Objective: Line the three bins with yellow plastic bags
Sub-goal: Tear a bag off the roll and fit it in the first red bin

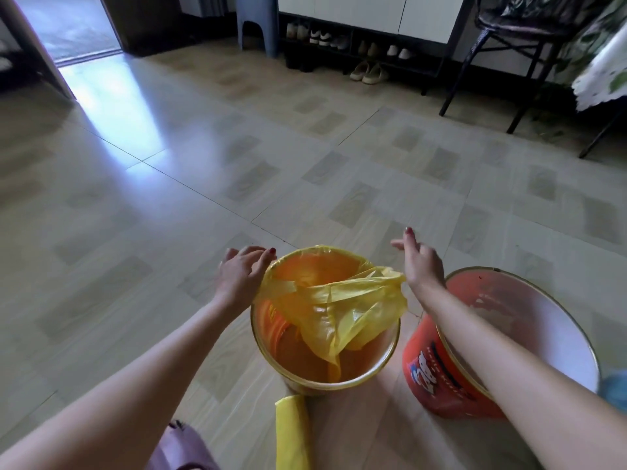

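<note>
A round bin (381,366) with a gold rim stands on the floor in front of me. A yellow plastic bag (342,303) lies in it: its edge is folded over the far rim, while the near part sags loose across the opening. My left hand (241,270) rests at the bin's far-left rim, fingers touching the bag's edge. My right hand (420,259) hovers just past the right rim, fingers spread, holding nothing. A second, orange bin (437,374) with a white inside stands unlined at the right. A folded stack of yellow bags (292,432) lies near me.
Tiled floor stretches ahead. A shoe rack with several shoes (366,49), a blue stool (258,25) and a black metal chair (509,52) stand at the far wall. A doorway (68,25) opens far left. Something blue (615,388) shows at the right edge.
</note>
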